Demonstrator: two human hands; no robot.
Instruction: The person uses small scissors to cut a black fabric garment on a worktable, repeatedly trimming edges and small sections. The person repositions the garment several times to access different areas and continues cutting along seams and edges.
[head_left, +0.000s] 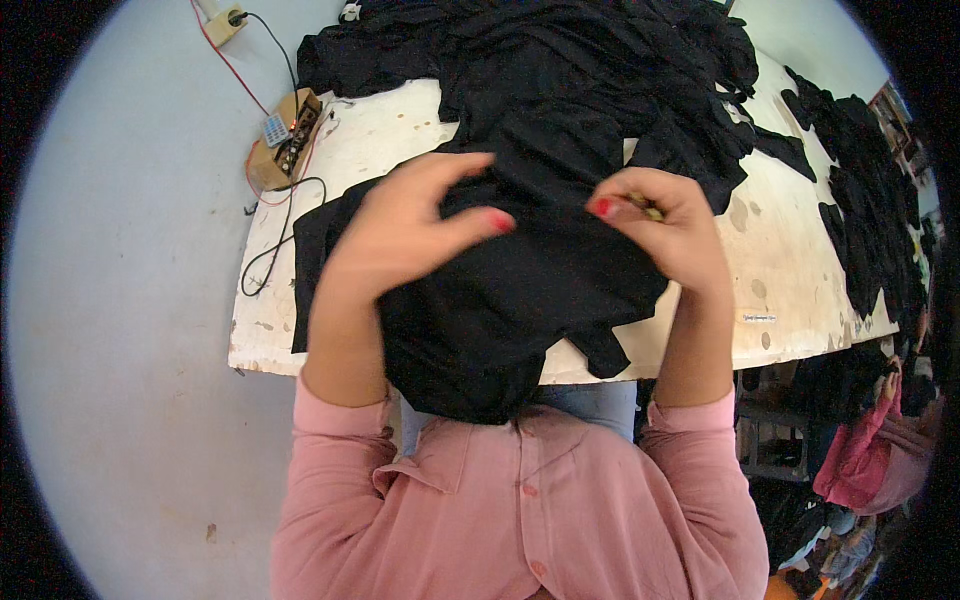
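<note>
A black garment (500, 290) lies in loose folds over the table's near edge and hangs down against my front. Above its left part is my left hand (405, 230), thumb and fingers apart, with nothing between them. My right hand (668, 225) is curled at the garment's right side. Its fingers are closed around a small yellowish thing (652, 212), mostly hidden in the palm, so I cannot make out its kind. Whether either hand touches the cloth is hard to tell.
More black garments (540, 50) are heaped on the far side of the white, stained table (770, 270). Another dark pile (870, 200) lies at the right. A wooden box with sockets (285, 140) and cables stands at the left. Someone in a pink sleeve (855, 450) is at lower right.
</note>
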